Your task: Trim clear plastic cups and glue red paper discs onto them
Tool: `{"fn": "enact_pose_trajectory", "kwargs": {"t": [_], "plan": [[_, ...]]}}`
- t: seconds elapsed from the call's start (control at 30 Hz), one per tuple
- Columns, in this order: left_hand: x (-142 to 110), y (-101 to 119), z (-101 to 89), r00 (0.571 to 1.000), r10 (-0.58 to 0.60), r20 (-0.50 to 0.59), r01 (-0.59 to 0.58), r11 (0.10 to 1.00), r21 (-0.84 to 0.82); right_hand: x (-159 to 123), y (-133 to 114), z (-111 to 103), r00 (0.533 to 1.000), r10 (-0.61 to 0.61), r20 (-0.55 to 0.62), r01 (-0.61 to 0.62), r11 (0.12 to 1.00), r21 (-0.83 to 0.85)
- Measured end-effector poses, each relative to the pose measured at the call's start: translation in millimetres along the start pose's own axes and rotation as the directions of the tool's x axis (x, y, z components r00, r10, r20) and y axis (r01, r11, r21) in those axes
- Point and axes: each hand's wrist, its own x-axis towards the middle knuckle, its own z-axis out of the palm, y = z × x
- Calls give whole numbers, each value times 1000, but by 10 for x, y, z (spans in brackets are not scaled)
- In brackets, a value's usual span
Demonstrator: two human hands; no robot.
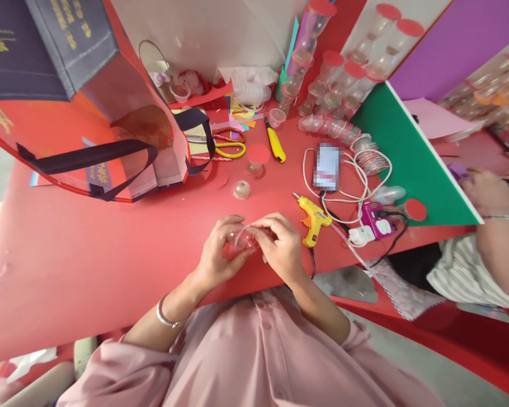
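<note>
Between my two hands, close to the table's front edge, is a clear plastic cup (242, 238). My left hand (220, 249) is wrapped round its left side. On the other side, the fingers of my right hand (280, 243) pinch its rim. Just beyond my hands a small clear dome (241, 190) with something pale inside sits on the red table (110, 249). Behind it stands a clear cup piece with a red disc (258, 154) on top. A yellow glue gun (313, 219) lies to the right of my right hand.
A big open red bag (139, 135) fills the left. Scissors (229, 148) and a yellow cutter (275, 144) lie further back. A phone (327, 167) with white cable, a purple power strip (377, 220) and a green divider (411, 158) are right; beyond is another person's hand (486, 192).
</note>
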Motion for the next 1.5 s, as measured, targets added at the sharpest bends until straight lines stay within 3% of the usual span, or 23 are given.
{"fn": "enact_pose_trajectory", "kwargs": {"t": [0.1,0.23,0.33,0.5,0.67,0.83,1.23,1.4,1.5], "plan": [[-24,9,6,998,-62,-4,61,996,-58,-17,-9,-10,993,-116,-32,112,989,-98],[-1,49,-22,995,-102,21,102,994,29,-26,-5,-24,981,-190,-46,180,969,-167],[31,70,-45,998,-54,26,51,993,105,-17,8,-39,968,-248,-45,234,950,-205],[40,73,-42,999,35,14,-36,996,80,-30,17,-41,936,-352,-21,336,908,-250],[39,96,-30,999,53,-9,-52,998,44,-80,16,-18,932,-344,-118,302,913,-275],[21,71,-24,995,98,-5,-98,995,-7,-68,4,-42,894,-437,-97,387,864,-322],[15,63,-16,971,235,-39,-225,960,169,-60,-55,-43,836,-532,-135,458,812,-363],[-21,48,-14,964,263,-51,-242,938,247,-67,-66,-41,863,-482,-150,422,852,-309],[-27,78,-40,967,253,-27,-245,954,174,-48,-87,-65,876,-462,-136,415,868,-274]]}}
